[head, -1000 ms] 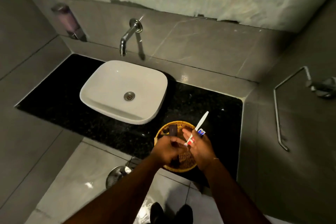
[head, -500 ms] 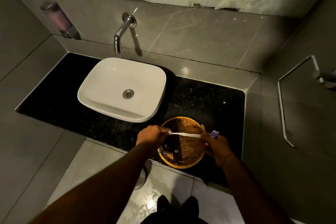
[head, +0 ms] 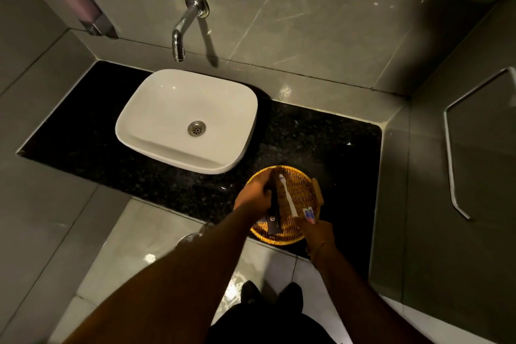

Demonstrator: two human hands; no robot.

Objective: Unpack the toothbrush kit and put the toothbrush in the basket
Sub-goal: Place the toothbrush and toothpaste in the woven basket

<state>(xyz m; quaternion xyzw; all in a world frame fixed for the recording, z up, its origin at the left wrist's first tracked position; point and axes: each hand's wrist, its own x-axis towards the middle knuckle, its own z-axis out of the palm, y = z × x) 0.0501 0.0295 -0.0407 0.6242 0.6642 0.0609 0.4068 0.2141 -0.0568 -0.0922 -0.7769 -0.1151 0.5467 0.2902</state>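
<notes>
A round wicker basket sits on the black counter near its front edge. Inside it the white toothbrush lies slanted, head toward the sink. Beside the toothbrush is the black kit box, with my left hand closed around its upper part over the basket's left side. My right hand hovers at the basket's near right rim, pinching a small blue-and-white toothpaste tube. The toothbrush handle's end reaches my right fingertips; I cannot tell whether they touch it.
A white basin stands on the black counter to the basket's left, under a wall tap. There is a soap dispenser on the left wall and a metal rail on the right wall. My feet are on the tiled floor below.
The toothbrush was held level between both hands above the basket; now it lies slanted inside the basket. My left hand has shifted from the brush head to the black box.
</notes>
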